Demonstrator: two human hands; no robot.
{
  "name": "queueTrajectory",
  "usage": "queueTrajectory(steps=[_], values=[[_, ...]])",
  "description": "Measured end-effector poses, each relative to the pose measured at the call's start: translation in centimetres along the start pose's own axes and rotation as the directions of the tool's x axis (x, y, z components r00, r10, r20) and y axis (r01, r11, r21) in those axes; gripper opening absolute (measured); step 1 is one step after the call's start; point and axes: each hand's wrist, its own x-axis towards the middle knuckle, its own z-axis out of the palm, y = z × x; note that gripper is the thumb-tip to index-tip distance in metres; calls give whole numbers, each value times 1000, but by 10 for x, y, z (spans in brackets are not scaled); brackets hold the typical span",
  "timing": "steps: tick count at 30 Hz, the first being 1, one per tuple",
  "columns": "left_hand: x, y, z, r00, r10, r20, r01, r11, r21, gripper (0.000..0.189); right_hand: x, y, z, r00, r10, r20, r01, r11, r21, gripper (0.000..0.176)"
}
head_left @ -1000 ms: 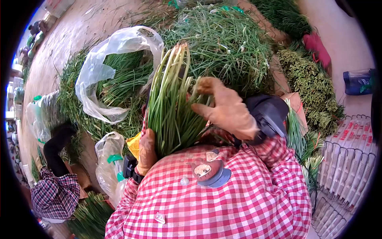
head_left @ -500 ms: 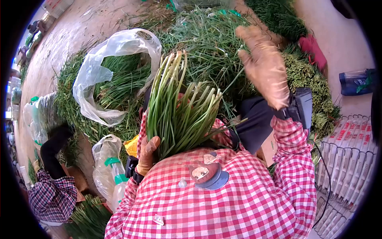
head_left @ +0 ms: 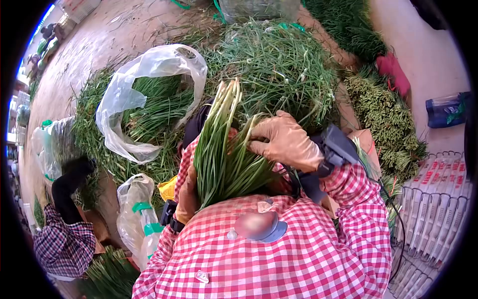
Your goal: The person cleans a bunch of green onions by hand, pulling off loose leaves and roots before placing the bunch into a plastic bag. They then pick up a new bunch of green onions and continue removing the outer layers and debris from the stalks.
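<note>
A thick bunch of green chive stems (head_left: 219,149) with pale ends stands fanned out against my chest. My gloved left hand (head_left: 187,197) is wrapped round its lower left side, with most of the fingers hidden behind the stems. On the other side, my gloved right hand (head_left: 286,139) closes its thumb and fingers on the tips of the shorter stems. Beyond the bunch lies a heap of loose green stems and leaves (head_left: 279,65). A clear plastic bag (head_left: 112,112) with its mouth open holds more green stems, to the left of the bunch.
On the right, a pile of budded stems (head_left: 378,124) lies near stacked white printed packs (head_left: 433,209). Another clear bag with green tape (head_left: 134,209) stands by my left arm. At the far left sits a person in a checked shirt (head_left: 64,244). A blue bag (head_left: 448,109) lies at far right.
My right hand has come down and left from above the heap, spread fingers now closed on the stem tips. A thin stem by that hand no longer shows. My left hand keeps its hold.
</note>
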Motion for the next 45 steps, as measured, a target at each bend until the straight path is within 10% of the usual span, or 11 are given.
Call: queueTrajectory(steps=[10,15,19,25,29,31,34,36,38,41,45], values=[[-5,-3,-9,998,38,42,-40,998,45,49,9,30,-23,865,-241,-441,108,946,-306,4],[-5,2,-11,995,23,95,-29,998,64,48,16,62,-86,603,-264,-753,-586,494,-642,38],[-10,1,-12,976,20,215,-46,992,116,48,5,-14,-32,836,-364,-411,203,900,-386,40],[-19,12,3,987,-158,20,145,946,288,49,0,-14,3,948,-133,-288,48,958,-284,22],[-8,8,9,989,-139,53,125,969,214,51,7,-3,14,885,-137,-444,20,966,-258,10],[-8,2,2,986,-156,65,142,973,184,51,23,25,17,804,-11,-595,120,982,144,13],[-10,2,-12,974,-228,-9,225,956,189,49,29,53,-28,689,23,-725,-90,995,-53,18],[-10,3,-17,965,-258,-53,263,948,177,49,20,45,-64,794,354,-494,-205,921,330,35],[-11,1,-18,960,-274,-57,279,950,140,48,24,13,-65,902,275,-333,-167,933,319,49],[-4,-35,-72,961,171,217,-272,444,854,39,35,3,-36,981,187,45,-191,971,144,66],[6,-39,-73,966,-76,247,10,966,258,41,46,3,-32,977,208,-54,-188,951,246,49]])
